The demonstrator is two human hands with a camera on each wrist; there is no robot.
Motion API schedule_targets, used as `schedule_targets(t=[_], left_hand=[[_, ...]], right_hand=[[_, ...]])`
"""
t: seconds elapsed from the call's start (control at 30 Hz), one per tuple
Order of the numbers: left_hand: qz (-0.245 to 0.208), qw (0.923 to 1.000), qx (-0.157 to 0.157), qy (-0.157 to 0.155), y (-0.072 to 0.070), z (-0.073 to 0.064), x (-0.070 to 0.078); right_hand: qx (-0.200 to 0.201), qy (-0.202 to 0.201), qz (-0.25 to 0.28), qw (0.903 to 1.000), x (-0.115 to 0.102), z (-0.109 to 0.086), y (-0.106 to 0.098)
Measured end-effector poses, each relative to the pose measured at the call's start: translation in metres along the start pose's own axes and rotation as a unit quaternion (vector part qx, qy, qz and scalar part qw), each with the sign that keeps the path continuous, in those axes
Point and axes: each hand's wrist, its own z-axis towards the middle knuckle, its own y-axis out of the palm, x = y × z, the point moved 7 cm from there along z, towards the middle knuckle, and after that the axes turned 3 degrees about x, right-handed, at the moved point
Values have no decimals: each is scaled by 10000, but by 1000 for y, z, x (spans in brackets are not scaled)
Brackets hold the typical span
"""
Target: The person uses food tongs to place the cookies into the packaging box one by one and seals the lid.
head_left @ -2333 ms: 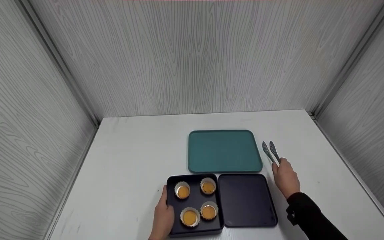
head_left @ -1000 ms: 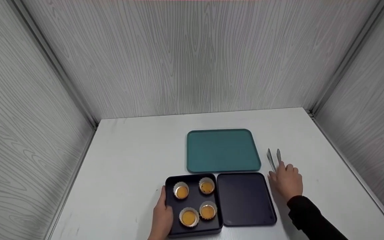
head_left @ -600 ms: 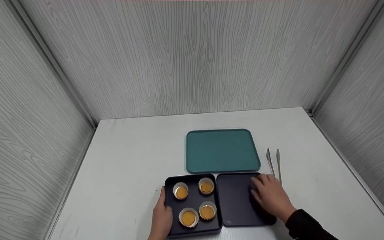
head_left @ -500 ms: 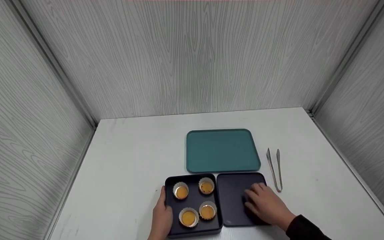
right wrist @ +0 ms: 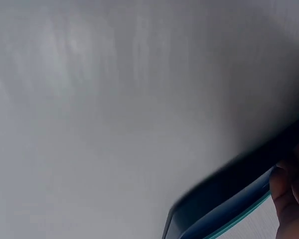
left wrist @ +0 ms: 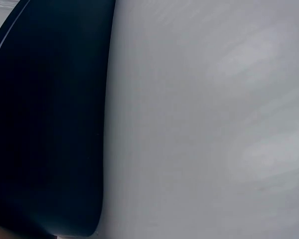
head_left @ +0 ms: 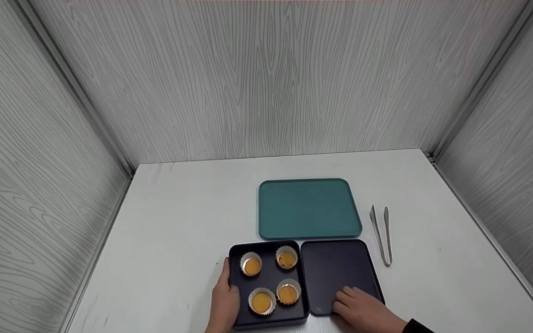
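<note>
A dark navy box (head_left: pixel 266 280) sits at the front of the table, holding several fluted white baking cups (head_left: pixel 262 302) with round yellow contents. My left hand (head_left: pixel 224 296) grips the box's left side, thumb at the rim; in the left wrist view the box wall (left wrist: pixel 50 119) fills the left part. Against the box's right side lies its flat dark lid (head_left: pixel 336 273). My right hand (head_left: pixel 361 310) holds the lid's front edge with bent fingers. In the right wrist view, those fingers (right wrist: pixel 284 186) are at the edge of the lid (right wrist: pixel 224 186).
A teal tray (head_left: pixel 309 208) lies behind the box and lid. Metal tongs (head_left: pixel 381 238) rest on the white table (head_left: pixel 192 222) to the right, legs spread and tips pointing away. Grey wood-grain panels (head_left: pixel 266 78) enclose the table at the back and both sides.
My right hand has let go of the tongs, leaving them on the table, then moved left across the lid and down to its front edge. My left hand stays at the box.
</note>
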Motion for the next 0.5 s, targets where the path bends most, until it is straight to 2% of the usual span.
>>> schedule_targets(t=[0.13,0.27,0.37,0.5], left_hand=[[27,10000,8,-11,0,0,-1],[126,9999,83,53,-1,0,0],[171,9997,125,78,-2,0,0],[177,9998,127,22,-2,0,-1]], right_hand=[[49,-180,-177,9997,-3,-2,1],[342,-356,-634,9968,-8,-1,-5],[629,-329,-979,9927,-11,4,-17],[1011,-124,-1153,9881,-12,12,-40]])
